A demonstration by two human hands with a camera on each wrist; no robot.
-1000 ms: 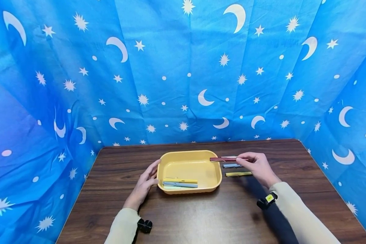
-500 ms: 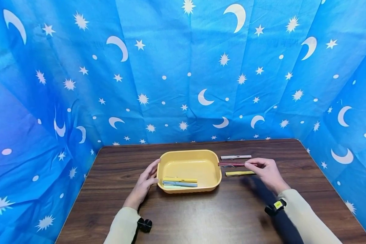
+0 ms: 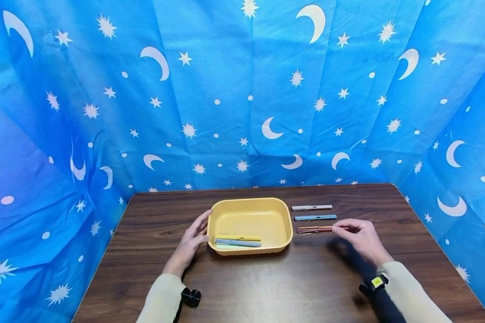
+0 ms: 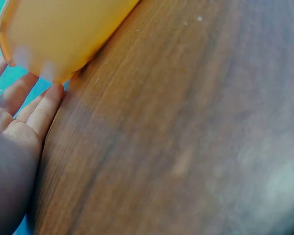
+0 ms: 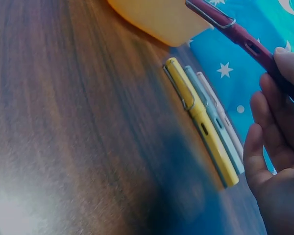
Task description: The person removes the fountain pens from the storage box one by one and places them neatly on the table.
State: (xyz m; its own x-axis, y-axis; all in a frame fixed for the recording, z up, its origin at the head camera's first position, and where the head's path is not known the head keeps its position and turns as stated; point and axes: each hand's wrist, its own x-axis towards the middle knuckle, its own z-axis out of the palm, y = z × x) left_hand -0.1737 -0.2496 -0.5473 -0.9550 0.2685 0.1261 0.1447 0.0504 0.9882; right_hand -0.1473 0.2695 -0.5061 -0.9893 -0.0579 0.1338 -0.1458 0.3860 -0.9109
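Note:
Between thumb and fingertips, my right hand (image 3: 361, 237) pinches a dark red pen (image 5: 245, 41) with a metal clip. In the right wrist view it is raised above a yellow pen (image 5: 201, 122), which it mostly covers in the head view. Beyond lie a blue pen (image 3: 315, 218) and a light grey pen (image 3: 312, 207), parallel on the table. At the left end of a yellow tray (image 3: 250, 201), my left hand (image 3: 190, 246) touches the outer wall with fairly straight fingers. Inside lie a yellow pen (image 3: 248, 238), a blue-grey pen (image 3: 238, 243) and something pale green (image 3: 230, 247).
The dark wood table (image 3: 250, 291) ends at the back against a blue curtain (image 3: 226, 89) with moons and stars. The same cloth hangs on both sides. The row of pens lies just right of the tray.
My right hand has carried the dark red pen toward me and rightward, from over the tray's right rim to above the loose yellow pen. The left hand and tray stay in place.

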